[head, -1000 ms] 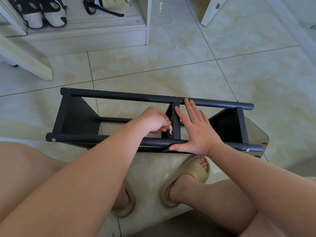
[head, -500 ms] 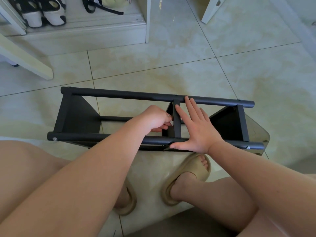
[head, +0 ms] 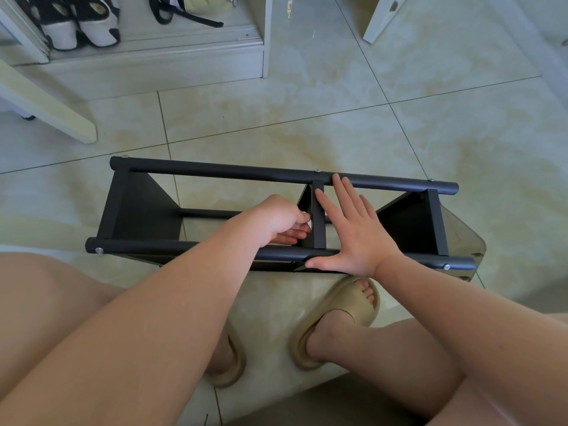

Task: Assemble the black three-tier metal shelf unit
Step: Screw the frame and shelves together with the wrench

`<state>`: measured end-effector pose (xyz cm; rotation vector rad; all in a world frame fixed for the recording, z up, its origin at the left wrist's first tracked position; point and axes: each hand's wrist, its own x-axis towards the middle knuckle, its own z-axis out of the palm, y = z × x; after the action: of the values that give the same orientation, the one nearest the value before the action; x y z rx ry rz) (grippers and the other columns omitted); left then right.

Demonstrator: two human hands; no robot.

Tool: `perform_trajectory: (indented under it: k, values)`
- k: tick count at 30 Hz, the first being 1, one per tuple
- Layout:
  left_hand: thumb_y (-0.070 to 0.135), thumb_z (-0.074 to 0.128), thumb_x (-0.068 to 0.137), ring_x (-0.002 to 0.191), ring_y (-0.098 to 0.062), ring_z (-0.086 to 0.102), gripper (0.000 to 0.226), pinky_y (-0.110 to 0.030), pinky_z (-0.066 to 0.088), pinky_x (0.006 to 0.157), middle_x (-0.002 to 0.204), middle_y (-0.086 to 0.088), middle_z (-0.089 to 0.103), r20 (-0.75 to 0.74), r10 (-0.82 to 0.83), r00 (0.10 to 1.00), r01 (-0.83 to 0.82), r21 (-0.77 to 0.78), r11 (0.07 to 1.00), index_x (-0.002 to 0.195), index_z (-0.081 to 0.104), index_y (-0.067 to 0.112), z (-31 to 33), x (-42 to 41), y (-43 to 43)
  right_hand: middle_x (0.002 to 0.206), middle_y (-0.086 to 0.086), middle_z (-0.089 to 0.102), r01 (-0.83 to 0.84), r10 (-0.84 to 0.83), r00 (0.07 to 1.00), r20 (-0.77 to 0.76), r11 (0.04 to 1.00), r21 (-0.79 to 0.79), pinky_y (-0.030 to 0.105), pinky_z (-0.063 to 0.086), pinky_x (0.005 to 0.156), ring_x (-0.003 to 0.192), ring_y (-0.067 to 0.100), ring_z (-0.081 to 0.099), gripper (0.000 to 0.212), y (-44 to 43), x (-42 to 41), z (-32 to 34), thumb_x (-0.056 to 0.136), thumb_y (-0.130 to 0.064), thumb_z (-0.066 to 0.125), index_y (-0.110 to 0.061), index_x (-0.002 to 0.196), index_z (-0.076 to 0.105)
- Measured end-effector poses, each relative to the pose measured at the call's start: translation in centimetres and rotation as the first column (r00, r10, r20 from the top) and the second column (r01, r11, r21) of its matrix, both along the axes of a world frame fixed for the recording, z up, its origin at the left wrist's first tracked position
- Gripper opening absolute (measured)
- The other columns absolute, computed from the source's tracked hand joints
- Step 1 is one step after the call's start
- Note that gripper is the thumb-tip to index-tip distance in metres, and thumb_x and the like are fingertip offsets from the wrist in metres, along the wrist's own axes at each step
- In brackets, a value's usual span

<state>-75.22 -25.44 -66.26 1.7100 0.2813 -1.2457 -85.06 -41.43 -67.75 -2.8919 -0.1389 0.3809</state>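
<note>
**A:** Where's the shelf unit (head: 276, 175)?

**B:** On its side on the floor (head: 307, 118), lying long way across, just ahead of the person's sandal (head: 341, 321). Two round posts face up, the far post (head: 230, 172) and the near post (head: 184, 247), with three flat panels set between them.

**A:** How would it handle?

**B:** Stiff, I'd judge. It's painted metal, with no give. It's probably not heavy for its length, being mostly open frame, but it's long enough to swing if lifted by one end. The paint looks smooth, so a flat palm could slide on it.

**A:** Where would you take hold?

**B:** Round the posts, one hand towards each end, since they suit a closed grip. The panel edges look thin and less kind to fingers. Screw heads (head: 99, 250) show at the post ends, so the joints seem fastened, though I can't tell how tightly.

**A:** And the hands?

**B:** They're apart, one on either side of the middle panel (head: 319, 222). The right hand (head: 356, 238) lies flat with its fingers straight across the frame and its thumb along the near post, bracing it. The left hand (head: 273, 218) reaches down inside with its fingers curled. Whether they pinch anything is hidden.

**A:** Anything beyond that?

**B:** Shoes (head: 83, 23) sit on a low ledge at the floor's far left.
</note>
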Motion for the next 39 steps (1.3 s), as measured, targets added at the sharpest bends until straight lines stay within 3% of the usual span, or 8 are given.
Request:
perform_trajectory:
  k: [9,14,21,25,30,34,39]
  values:
    - [0.014,0.052,0.103,0.076,-0.015,0.065,0.008,-0.034,0.056,0.086,0.081,-0.004,0.069,0.029,-0.097,0.995,0.096,0.030,0.995,0.103,0.056,0.007,0.1,0.3,0.2,0.166,0.006,-0.026,-0.002,0.002,1.000,0.002,1.000,-0.009,0.053,0.004,0.126,0.152,0.023,-0.026,0.127,0.0,0.0,0.0,0.065,-0.100,0.036,-0.028,0.162,-0.005]
    - [0.011,0.049,0.104,0.076,-0.014,0.065,0.010,-0.028,0.056,0.077,0.081,-0.003,0.070,0.049,-0.194,0.980,0.192,0.027,0.981,0.107,0.058,0.007,0.2,0.6,0.8,0.166,0.007,-0.024,0.001,-0.001,1.000,0.005,1.000,-0.008,0.053,0.004,0.126,0.153,0.024,-0.025,0.128,0.1,0.0,0.1,0.065,-0.100,0.036,-0.027,0.162,-0.003]
    - [0.011,0.050,0.103,0.080,-0.012,0.068,0.015,-0.031,0.056,0.091,0.080,0.002,0.073,0.107,-0.385,0.917,0.381,0.055,0.923,0.094,0.062,0.014,0.2,0.9,1.6,0.167,0.008,-0.022,0.002,-0.002,1.000,0.017,1.000,-0.007,0.053,0.005,0.125,0.153,0.024,-0.024,0.127,0.0,0.0,0.0,0.065,-0.099,0.037,-0.027,0.162,-0.002]
    - [0.011,0.051,0.103,0.081,-0.008,0.068,0.018,-0.028,0.053,0.086,0.080,0.006,0.073,0.139,-0.468,0.872,0.460,0.092,0.883,0.091,0.063,0.017,0.4,0.9,1.7,0.167,0.007,-0.023,0.002,-0.002,1.000,0.022,1.000,-0.008,0.053,0.004,0.125,0.153,0.023,-0.024,0.127,0.0,-0.1,0.0,0.065,-0.100,0.036,-0.027,0.162,-0.002]
    - [0.015,0.056,0.100,0.097,-0.017,0.068,0.017,-0.038,0.051,0.099,0.095,0.004,0.074,0.183,-0.585,0.790,0.562,0.162,0.811,0.089,0.068,0.022,0.6,0.9,1.9,0.167,0.007,-0.023,0.003,-0.003,1.000,0.024,1.000,-0.010,0.052,0.003,0.125,0.153,0.023,-0.024,0.126,0.0,-0.1,0.0,0.066,-0.099,0.037,-0.028,0.162,-0.002]
    - [0.019,0.061,0.098,0.115,-0.026,0.060,0.019,-0.038,0.046,0.104,0.122,-0.002,0.067,0.235,-0.673,0.701,0.625,0.252,0.739,0.114,0.071,0.019,1.0,0.7,1.9,0.167,0.008,-0.020,0.006,-0.006,0.999,0.040,1.000,0.003,0.053,0.006,0.125,0.154,0.024,-0.021,0.126,0.0,-0.1,-0.1,0.066,-0.099,0.038,-0.027,0.162,0.001]
    - [0.023,0.060,0.098,0.119,-0.023,0.056,0.029,-0.039,0.041,0.109,0.130,0.002,0.061,0.216,-0.724,0.655,0.672,0.273,0.689,0.127,0.066,0.019,1.3,0.7,1.8,0.167,0.008,-0.020,0.005,-0.005,0.999,0.038,1.000,-0.001,0.053,0.006,0.125,0.154,0.024,-0.022,0.127,0.0,-0.1,-0.1,0.065,-0.099,0.036,-0.026,0.163,0.001]
